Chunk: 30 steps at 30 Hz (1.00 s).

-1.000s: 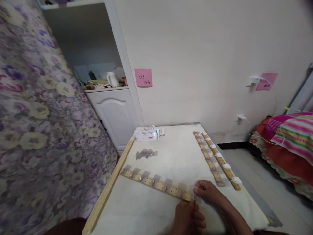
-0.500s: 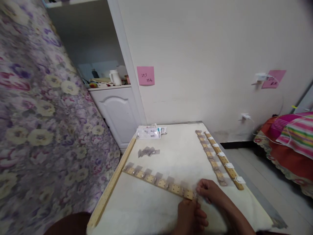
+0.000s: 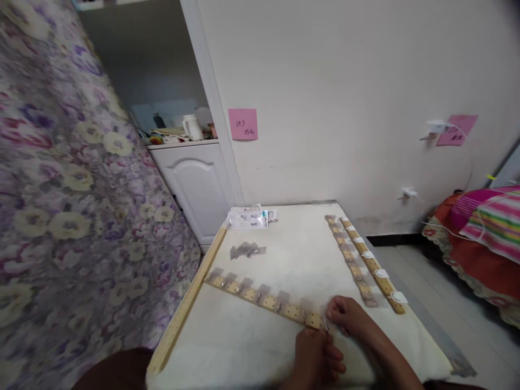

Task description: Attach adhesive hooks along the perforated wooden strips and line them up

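Observation:
A wooden strip (image 3: 264, 301) with holes lies slantwise across the white table (image 3: 292, 254), with several small clear packets hung along it. Both my hands meet at its near right end. My left hand (image 3: 314, 357) has its fingers curled and pinched at the strip's end. My right hand (image 3: 349, 319) is closed too, fingertips pinching a small clear packet against that same end. What exactly sits between the fingertips is too small to see well.
Two more wooden strips (image 3: 365, 265) with packets and white tags lie along the table's right side. A loose pile of packets (image 3: 247, 251) and a printed bag (image 3: 248, 219) sit near the far left. Another long strip (image 3: 187, 303) lines the left edge. A floral quilt (image 3: 65, 206) hangs left; a striped bed (image 3: 479, 233) is right.
The view shifted slightly to the left and up. Both hands stay at the strip's near end, with only small finger movements.

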Each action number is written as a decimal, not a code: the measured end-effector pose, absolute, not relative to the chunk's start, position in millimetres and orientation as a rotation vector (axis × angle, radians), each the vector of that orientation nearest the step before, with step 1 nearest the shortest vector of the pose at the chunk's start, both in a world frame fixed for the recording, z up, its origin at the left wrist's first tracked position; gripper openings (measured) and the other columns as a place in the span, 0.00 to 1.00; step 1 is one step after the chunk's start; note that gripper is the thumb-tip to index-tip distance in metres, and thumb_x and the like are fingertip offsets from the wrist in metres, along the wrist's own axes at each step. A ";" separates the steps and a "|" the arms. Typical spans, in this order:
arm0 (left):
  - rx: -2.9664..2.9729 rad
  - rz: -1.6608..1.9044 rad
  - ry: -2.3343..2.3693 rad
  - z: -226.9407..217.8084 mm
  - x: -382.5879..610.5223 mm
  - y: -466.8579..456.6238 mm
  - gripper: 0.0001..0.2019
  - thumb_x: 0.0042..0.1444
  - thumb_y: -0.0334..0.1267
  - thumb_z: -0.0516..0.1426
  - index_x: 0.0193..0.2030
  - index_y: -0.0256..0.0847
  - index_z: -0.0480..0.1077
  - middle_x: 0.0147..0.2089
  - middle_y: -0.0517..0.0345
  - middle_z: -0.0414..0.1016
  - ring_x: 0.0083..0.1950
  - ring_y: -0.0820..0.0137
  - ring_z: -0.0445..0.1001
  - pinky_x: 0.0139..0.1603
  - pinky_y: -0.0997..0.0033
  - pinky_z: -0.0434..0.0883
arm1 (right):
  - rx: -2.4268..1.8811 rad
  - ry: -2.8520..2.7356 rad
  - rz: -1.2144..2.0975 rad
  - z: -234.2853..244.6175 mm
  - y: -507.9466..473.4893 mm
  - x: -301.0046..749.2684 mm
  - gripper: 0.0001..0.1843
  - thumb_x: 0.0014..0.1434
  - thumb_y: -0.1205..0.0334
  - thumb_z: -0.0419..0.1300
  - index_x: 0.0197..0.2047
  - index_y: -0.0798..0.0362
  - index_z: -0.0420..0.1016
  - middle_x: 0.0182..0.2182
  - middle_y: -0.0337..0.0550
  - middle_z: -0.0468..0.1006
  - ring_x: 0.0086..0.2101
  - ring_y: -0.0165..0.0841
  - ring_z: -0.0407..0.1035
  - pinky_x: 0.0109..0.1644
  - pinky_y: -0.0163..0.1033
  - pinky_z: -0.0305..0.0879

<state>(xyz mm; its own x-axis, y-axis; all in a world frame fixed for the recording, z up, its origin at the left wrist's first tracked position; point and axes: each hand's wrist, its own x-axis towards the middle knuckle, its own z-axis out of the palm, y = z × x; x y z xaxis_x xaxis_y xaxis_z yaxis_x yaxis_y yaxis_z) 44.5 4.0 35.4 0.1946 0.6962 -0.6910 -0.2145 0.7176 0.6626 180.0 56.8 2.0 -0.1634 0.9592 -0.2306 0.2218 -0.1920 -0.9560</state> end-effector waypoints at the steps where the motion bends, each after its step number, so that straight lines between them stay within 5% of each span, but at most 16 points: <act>1: 0.484 0.664 1.238 35.5 44.9 4.0 0.11 0.60 0.38 0.43 0.31 0.40 0.61 0.16 0.62 0.68 0.13 0.75 0.66 0.17 0.75 0.52 | -1.438 -1.400 1.404 2.1 56.9 179.9 0.08 0.44 0.59 0.58 0.22 0.51 0.62 0.14 0.25 0.61 0.12 0.20 0.51 0.16 0.31 0.47; 9: 0.540 0.674 1.282 35.9 46.2 3.9 0.09 0.57 0.39 0.46 0.30 0.39 0.62 0.16 0.61 0.69 0.14 0.74 0.66 0.19 0.74 0.54 | -1.447 -1.451 1.341 8.3 53.5 179.7 0.07 0.45 0.60 0.58 0.24 0.52 0.62 0.16 0.27 0.61 0.13 0.22 0.54 0.16 0.31 0.48; 15: 0.521 0.674 1.305 33.0 48.1 6.1 0.08 0.55 0.37 0.47 0.28 0.39 0.62 0.16 0.60 0.68 0.13 0.73 0.65 0.19 0.74 0.52 | -1.429 -1.499 1.339 16.3 49.0 178.0 0.08 0.48 0.63 0.55 0.35 0.53 0.65 0.14 0.25 0.62 0.12 0.23 0.55 0.17 0.31 0.48; 30: 0.542 0.650 1.357 41.9 48.8 6.8 0.13 0.61 0.37 0.41 0.30 0.38 0.61 0.15 0.62 0.67 0.12 0.75 0.64 0.15 0.76 0.52 | -1.495 -1.502 1.303 11.8 51.1 176.2 0.10 0.44 0.68 0.57 0.34 0.54 0.67 0.17 0.26 0.65 0.15 0.22 0.57 0.18 0.30 0.49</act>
<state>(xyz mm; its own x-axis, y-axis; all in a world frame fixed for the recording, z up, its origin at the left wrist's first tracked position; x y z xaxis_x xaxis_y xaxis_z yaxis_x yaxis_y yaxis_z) 48.8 6.8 41.9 0.0898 0.7024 -0.7061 -0.1107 0.7116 0.6938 176.2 51.1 11.8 -0.1461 0.9695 -0.1970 0.3321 -0.1395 -0.9329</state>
